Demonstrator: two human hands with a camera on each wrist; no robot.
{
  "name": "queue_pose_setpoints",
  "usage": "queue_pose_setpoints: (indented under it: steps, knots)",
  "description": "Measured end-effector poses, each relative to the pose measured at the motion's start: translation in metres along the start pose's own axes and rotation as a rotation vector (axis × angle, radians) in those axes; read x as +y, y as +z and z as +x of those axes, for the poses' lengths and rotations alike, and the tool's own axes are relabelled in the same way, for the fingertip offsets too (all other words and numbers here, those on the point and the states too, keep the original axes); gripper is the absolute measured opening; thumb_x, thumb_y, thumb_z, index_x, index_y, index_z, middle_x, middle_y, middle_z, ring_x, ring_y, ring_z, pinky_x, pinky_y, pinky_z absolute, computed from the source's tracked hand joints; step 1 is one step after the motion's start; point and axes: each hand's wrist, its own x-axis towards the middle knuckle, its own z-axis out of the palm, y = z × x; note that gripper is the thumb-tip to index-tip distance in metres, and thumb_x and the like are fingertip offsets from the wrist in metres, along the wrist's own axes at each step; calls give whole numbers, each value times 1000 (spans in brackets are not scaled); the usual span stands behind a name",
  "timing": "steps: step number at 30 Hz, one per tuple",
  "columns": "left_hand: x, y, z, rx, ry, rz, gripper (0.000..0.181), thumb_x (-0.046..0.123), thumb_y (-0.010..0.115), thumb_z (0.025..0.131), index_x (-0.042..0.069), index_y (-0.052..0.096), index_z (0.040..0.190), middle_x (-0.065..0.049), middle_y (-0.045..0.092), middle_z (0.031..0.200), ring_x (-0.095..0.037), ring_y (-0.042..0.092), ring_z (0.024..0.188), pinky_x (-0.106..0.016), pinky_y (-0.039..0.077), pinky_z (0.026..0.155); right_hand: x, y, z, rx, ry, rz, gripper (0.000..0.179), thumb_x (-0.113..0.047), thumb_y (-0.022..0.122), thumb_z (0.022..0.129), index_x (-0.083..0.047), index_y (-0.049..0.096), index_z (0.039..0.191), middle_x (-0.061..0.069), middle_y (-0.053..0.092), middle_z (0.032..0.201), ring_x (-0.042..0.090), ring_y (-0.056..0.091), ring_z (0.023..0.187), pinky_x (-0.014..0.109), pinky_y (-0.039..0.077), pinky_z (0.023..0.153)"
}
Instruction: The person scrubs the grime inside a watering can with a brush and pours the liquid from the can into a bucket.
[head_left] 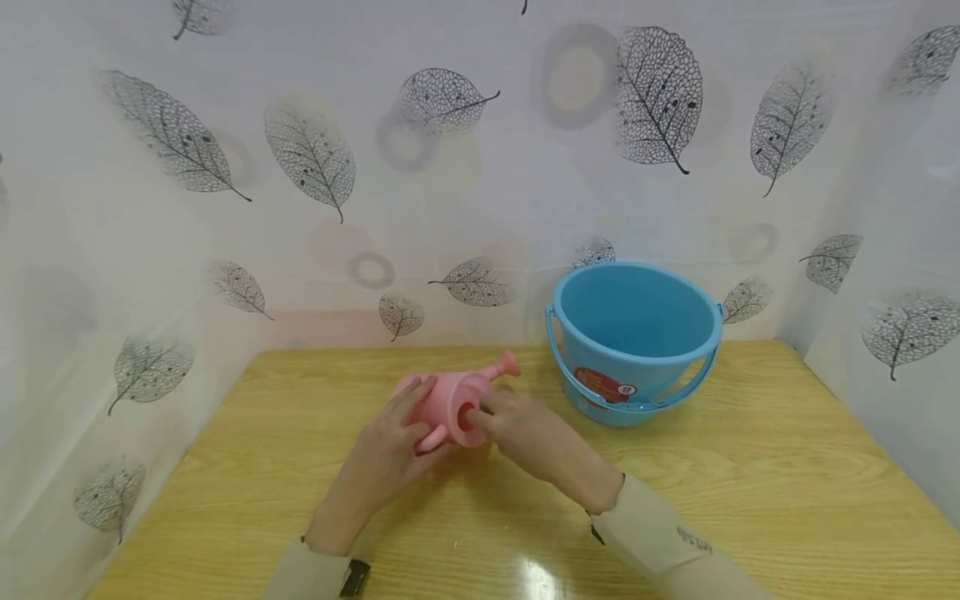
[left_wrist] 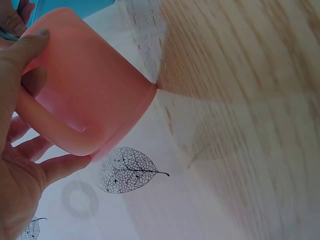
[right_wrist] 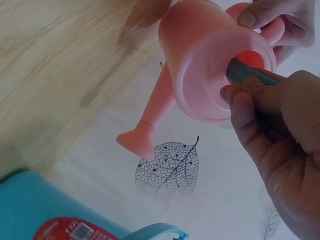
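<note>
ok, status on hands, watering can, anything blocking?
Left hand grips pink watering can, tilted. Right hand holds green object at its opening. Blue bucket stands apart; nothing visibly blocking.

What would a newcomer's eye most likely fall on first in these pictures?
Probably the blue bucket, standing on the table towards its far edge, right of the pink watering can. The can comes next, between the hands, left and right, with a dark green stick in its opening. Behind them, dark leaf prints stand out on the pale backdrop.
</note>
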Motion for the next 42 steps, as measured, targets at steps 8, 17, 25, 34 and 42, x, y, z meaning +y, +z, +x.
queue_pose_setpoints:
  steps: [8, 17, 25, 34, 42]
  knots:
    - [0, -1, 0, 10, 0, -15, 34, 27, 90, 78, 10, 64, 65, -26, 60, 142, -46, 56, 134, -50, 58, 100, 10, -5, 4, -1, 48, 311, 28, 11, 69, 84, -11, 76, 100, 3, 77, 91, 14, 67, 77, 19, 60, 73]
    - [-1, -1, 0, -1, 3, -14, 36, 28, 90, 78, 10, 62, 64, -27, 59, 142, -46, 56, 134, -50, 57, 100, 24, -23, 1, 27, 73, 507, 21, 2, 69, 92, -11, 79, 105, 1, 77, 86, 2, 51, 62, 10, 50, 60]
    - [0, -1, 1, 0, -5, -7, 37, 28, 91, 78, 10, 61, 63, -26, 60, 142, -46, 57, 134, -51, 58, 100, 30, -36, -2, 25, 97, 577, 25, 0, 70, 92, -14, 80, 109, -5, 76, 84, -4, 46, 60, 11, 45, 53]
    - [1, 0, 1, 2, -1, -3, 36, 28, 90, 79, 11, 62, 63, -25, 60, 142, -46, 57, 134, -51, 59, 99, 30, -36, -2, 14, 77, 611, 28, 4, 68, 92, -14, 80, 110, -3, 77, 85, -5, 46, 59, 10, 43, 52]
    - [1, 0, 1, 7, 9, -5, 37, 27, 90, 78, 10, 62, 62, -26, 60, 141, -46, 57, 134, -50, 57, 101, 24, -28, -1, 7, 84, 577, 20, 3, 69, 91, -7, 80, 104, 4, 80, 90, 2, 58, 66, 11, 52, 60]
